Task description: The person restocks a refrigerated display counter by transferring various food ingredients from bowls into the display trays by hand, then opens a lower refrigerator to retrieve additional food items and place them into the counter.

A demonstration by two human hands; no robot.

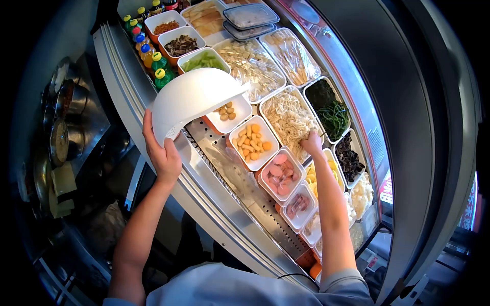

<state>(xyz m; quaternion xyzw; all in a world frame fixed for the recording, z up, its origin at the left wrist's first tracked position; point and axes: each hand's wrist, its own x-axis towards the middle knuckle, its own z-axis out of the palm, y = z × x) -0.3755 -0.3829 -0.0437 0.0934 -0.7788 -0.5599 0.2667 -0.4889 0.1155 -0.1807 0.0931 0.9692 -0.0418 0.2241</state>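
Observation:
My left hand is closed on the rim of a white plastic colander, which is tilted on its side with small holes near my thumb. My right hand reaches into a white tray of pale thin strands, its fingers pinched together in them; the fingertips are partly hidden. Beside that tray stand a tub of yellow-orange balls and sticks and a tub of pink slices. Under the colander's edge, a tub of round brown balls is partly covered.
Dark leafy greens and black fungus lie behind my right hand. Film-wrapped trays and lidded boxes fill the far end. Several drink bottles line the left. A metal ledge runs along the front, and a dark frame arches at right.

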